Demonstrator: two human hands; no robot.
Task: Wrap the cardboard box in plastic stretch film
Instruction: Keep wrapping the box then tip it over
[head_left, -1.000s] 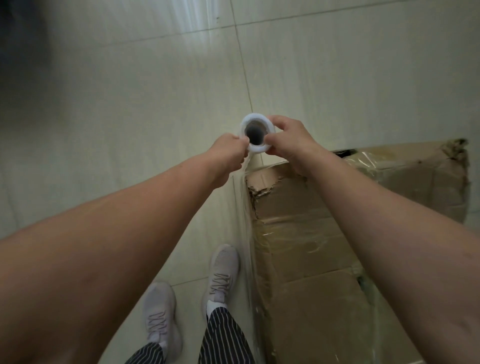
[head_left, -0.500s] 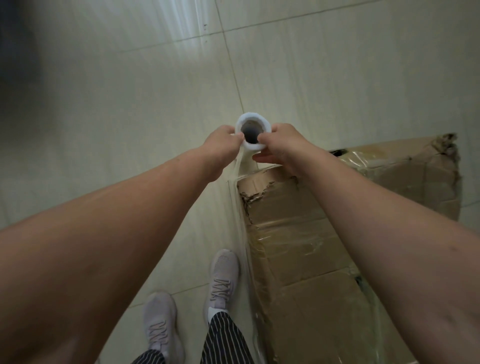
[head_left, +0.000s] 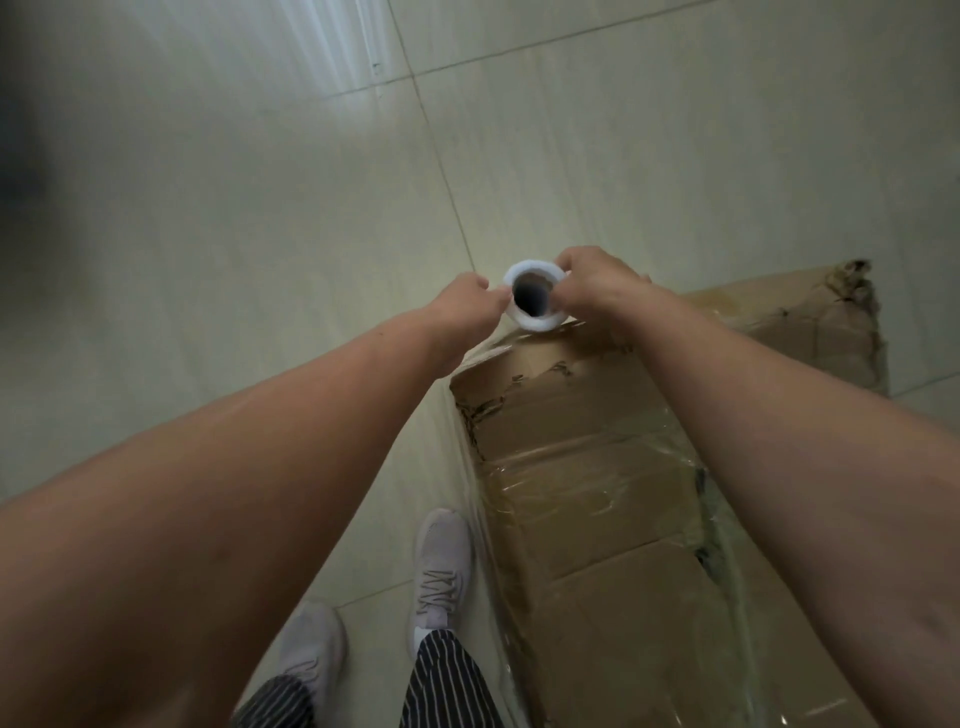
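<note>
Showed pale tiled floor (head_left: 234, 234) across most of the scene and, at right, the torn cardboard box (head_left: 597, 519), top and left side already under glossy stretch film (head_left: 485, 519). Gripped the film roll (head_left: 535, 325) upright with left hand (head_left: 462, 306) and right hand (head_left: 597, 286), fingers curled on its rim from either side. Carried it rightward within the past second, from beyond the box's far left corner to just above the far edge. Suggested a corner turned and the far side next for covering.

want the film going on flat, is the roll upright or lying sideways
Upright: the roll shows its open core end-on to the downward-looking camera, the left hand and right hand gripping its sides.
</note>
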